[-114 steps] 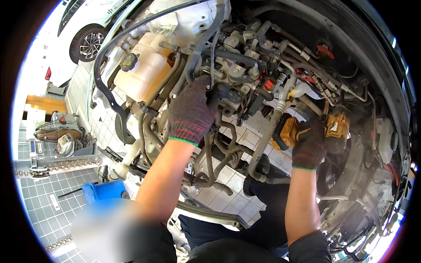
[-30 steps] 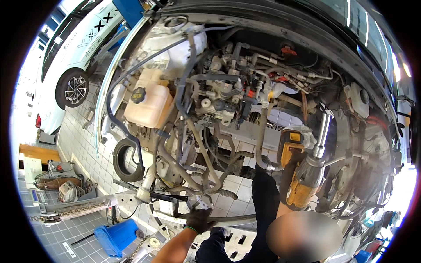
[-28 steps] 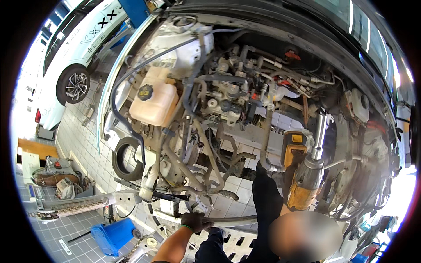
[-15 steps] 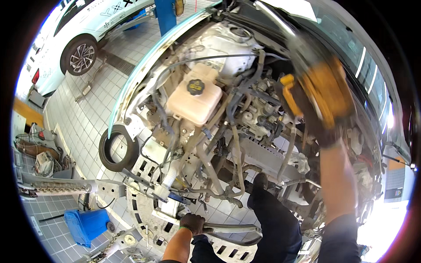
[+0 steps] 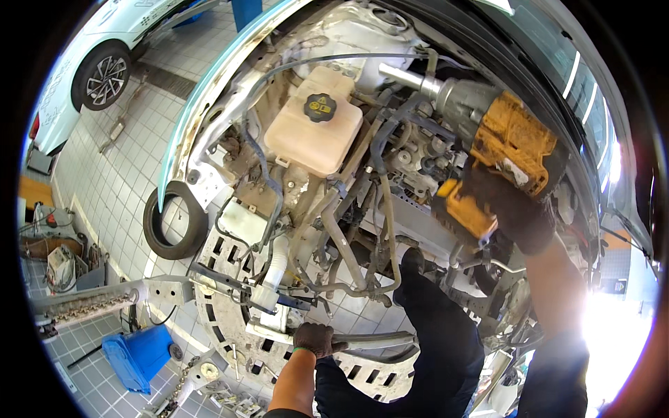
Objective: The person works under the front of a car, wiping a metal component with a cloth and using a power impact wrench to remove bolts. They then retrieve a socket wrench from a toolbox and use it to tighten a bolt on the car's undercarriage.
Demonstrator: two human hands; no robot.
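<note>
Impact wrench [image 5: 519,132], yellow and grey: in the right hand [image 5: 512,209], gloved fingers wrapped round its handle; trigger finger not discernible. Beyond those fingers: long socket [image 5: 401,74], pointing left above dark hoses [image 5: 382,150]. Farther left: capped reservoir [image 5: 310,143]. Left hand [image 5: 315,339]: fingers curled on the front crossbar [image 5: 380,341]. Likely hazards: lowered swing snagging hoses or striking reservoir; slackened left grip upsetting balance.
</note>
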